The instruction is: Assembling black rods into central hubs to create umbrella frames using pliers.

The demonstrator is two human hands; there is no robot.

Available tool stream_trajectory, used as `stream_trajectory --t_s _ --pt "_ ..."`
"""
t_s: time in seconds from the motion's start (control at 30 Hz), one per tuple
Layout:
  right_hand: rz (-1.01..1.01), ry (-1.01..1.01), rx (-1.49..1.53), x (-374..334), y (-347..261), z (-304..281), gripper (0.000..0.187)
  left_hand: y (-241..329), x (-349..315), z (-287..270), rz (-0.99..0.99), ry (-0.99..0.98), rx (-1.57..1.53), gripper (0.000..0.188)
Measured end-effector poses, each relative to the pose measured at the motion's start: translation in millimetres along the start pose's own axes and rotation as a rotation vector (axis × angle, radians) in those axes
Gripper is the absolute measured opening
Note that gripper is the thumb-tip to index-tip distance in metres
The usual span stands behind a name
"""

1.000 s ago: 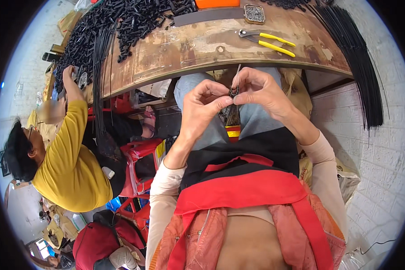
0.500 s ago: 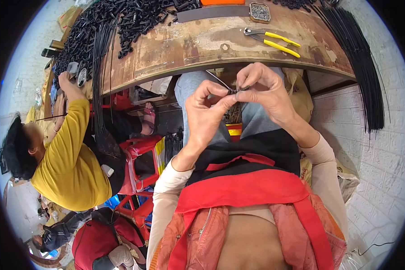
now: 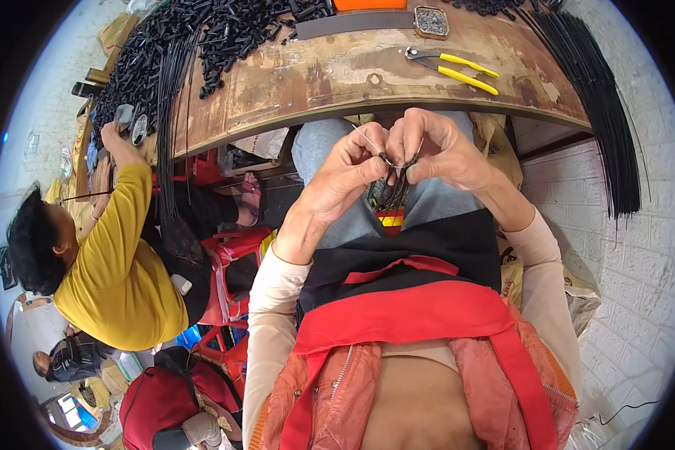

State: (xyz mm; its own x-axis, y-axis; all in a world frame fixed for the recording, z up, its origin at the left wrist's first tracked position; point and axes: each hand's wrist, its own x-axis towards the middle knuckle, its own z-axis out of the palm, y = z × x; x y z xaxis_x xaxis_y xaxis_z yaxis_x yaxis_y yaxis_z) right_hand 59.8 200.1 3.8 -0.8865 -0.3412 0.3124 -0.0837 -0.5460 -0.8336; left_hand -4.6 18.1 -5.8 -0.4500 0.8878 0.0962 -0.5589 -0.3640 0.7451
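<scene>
My left hand (image 3: 337, 180) and my right hand (image 3: 450, 154) are raised in front of the table's near edge, fingertips almost meeting. Each is closed in a pinch on a thin wire (image 3: 365, 138) with small dark pieces (image 3: 385, 158) on it. The wire sticks up past the left fingers, and another short length rises by the right fingertips. Fingers partly cover the wire, so I cannot tell whether it is one length. Dark thin strands (image 3: 386, 196) show below my hands, above my lap.
On the wooden table (image 3: 307, 82) lie yellow-handled pliers (image 3: 457, 70), a tin of small metal bits (image 3: 431, 22), a dark flat strip (image 3: 356, 25) and a heap of black parts (image 3: 225, 34). Black rod bundles (image 3: 604, 112) overhang its edge. A person in yellow (image 3: 124, 277) works at left.
My fingertips have turned and drawn closer around the wire, and a short end now stands up by the right fingers. More dark strands show below. A person in the background has shifted.
</scene>
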Motion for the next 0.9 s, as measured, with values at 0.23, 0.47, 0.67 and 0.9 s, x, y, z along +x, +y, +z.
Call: stream_trajectory --t_s 0.23,0.47,0.67,0.9 --pt "-0.010 0.031 -0.054 1.9 2.9 -8.1 0.020 11.0 -3.3 1.7 0.144 0.091 0.465 0.023" --pt "0.091 0.177 -0.121 8.6 -5.6 -4.5 0.024 12.6 -4.2 -1.5 0.127 0.168 0.436 0.027" --pt "0.117 0.182 -0.054 6.6 -4.5 -12.4 0.022 3.0 -3.1 -4.0 0.213 0.226 0.620 0.026" --pt "0.124 0.152 -0.175 5.5 -5.6 -11.9 0.019 2.5 -1.6 -18.5 0.019 0.077 0.284 0.016"
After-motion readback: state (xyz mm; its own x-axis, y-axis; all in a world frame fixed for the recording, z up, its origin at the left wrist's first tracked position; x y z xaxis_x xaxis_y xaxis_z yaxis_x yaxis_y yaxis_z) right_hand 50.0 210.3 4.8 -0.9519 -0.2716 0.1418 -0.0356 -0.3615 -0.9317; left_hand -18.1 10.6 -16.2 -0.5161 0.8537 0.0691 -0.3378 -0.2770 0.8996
